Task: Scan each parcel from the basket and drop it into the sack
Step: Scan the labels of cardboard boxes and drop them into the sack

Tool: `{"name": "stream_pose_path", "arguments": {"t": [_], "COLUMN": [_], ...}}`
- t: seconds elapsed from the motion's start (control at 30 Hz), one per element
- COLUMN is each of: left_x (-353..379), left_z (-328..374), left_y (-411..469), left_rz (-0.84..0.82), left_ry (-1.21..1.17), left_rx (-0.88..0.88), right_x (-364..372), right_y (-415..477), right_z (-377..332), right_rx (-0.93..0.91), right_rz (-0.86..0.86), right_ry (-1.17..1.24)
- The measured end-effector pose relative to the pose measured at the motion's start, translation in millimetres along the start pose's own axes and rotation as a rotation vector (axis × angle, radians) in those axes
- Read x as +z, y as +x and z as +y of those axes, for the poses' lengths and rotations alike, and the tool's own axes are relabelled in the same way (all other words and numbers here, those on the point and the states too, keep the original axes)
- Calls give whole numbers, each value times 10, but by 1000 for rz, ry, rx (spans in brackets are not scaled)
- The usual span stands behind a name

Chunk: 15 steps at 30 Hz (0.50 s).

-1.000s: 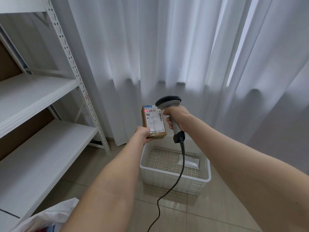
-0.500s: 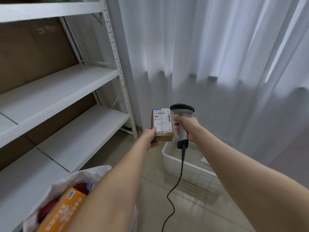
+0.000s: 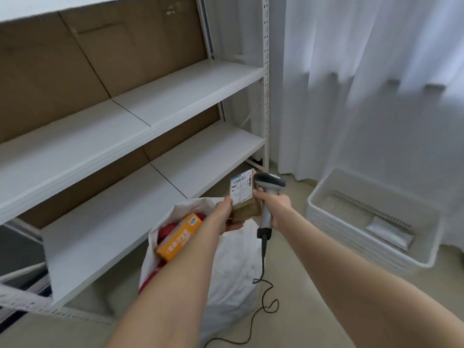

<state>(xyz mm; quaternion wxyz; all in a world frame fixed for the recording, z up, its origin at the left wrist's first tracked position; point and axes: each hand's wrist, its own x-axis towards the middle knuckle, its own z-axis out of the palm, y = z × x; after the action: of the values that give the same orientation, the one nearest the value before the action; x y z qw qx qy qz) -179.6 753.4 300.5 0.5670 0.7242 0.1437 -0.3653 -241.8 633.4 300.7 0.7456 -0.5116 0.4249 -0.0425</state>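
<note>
My left hand (image 3: 223,217) grips a small brown cardboard parcel (image 3: 242,194) with a white shipping label, held just above the far edge of the open white sack (image 3: 233,267). Right beside the parcel, my right hand (image 3: 275,205) holds the grey barcode scanner (image 3: 268,183) by its handle; its black cable hangs to the floor. An orange box (image 3: 179,237) and red items lie inside the sack. The white plastic basket (image 3: 324,197) stands on the floor at the right with one silver-grey pouch (image 3: 389,234) in it.
A white metal shelving unit (image 3: 175,96) with brown backing fills the left and back. White curtains (image 3: 364,84) hang behind the basket. The scanner cable (image 3: 266,297) loops on the beige tiled floor beside the sack.
My view has swung left and down from the basket toward the sack. Both hands, with parcel and scanner, have moved over the sack's mouth. The red scan light on the label is gone.
</note>
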Motion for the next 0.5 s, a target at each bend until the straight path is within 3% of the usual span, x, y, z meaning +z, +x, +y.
{"name": "stream_pose_path", "arguments": {"t": [0.17,0.3,0.5], "left_x": [-828,-1483,-2282], "left_z": [-249,-493,-1062], "left_y": [308,775,1549], "left_rz": [27,53,152], "left_ry": [-21,3,687], "left_rx": [-75,-60,136], "right_x": [812,1457,1895], "right_y": [121,334,714], "right_z": [401,837,1549], "right_rx": [49,123,275], "right_rz": [-5,10,100], "right_ry": [-201,-193,-136]}}
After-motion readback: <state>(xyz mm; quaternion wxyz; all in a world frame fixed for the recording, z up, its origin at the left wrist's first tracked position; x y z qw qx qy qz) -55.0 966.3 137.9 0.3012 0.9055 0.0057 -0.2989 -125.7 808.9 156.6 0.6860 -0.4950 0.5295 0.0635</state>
